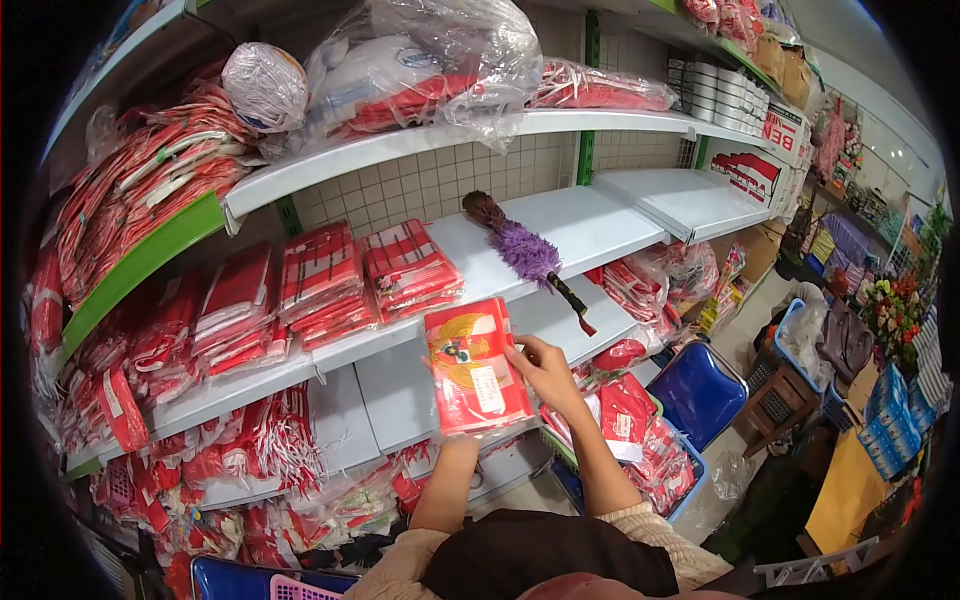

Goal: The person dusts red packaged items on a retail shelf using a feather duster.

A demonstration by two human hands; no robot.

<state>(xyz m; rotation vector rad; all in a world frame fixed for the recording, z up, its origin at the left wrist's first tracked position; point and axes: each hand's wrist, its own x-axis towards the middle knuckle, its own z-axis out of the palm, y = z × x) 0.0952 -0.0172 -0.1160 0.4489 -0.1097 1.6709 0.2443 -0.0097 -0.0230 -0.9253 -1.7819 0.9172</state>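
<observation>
A stack of red plastic-wrapped packets (466,340), its top one showing a yellow round print and a white label, is held in front of me near the shelf edge. My left hand (456,446) supports it from below; most of its fingers are hidden behind the stack. My right hand (546,368) grips the upper right side, thumb on the front face. On the middle shelf (560,215), beyond my hands, lies a purple feather duster (525,255) with a dark handle.
Piles of red-and-white wrapped packets (325,270) line the shelf to the left. Bagged goods (420,80) fill the shelf above. At right stand a blue chair (698,392) and a basket (695,460) of red packets. More goods hang and lie on lower shelves.
</observation>
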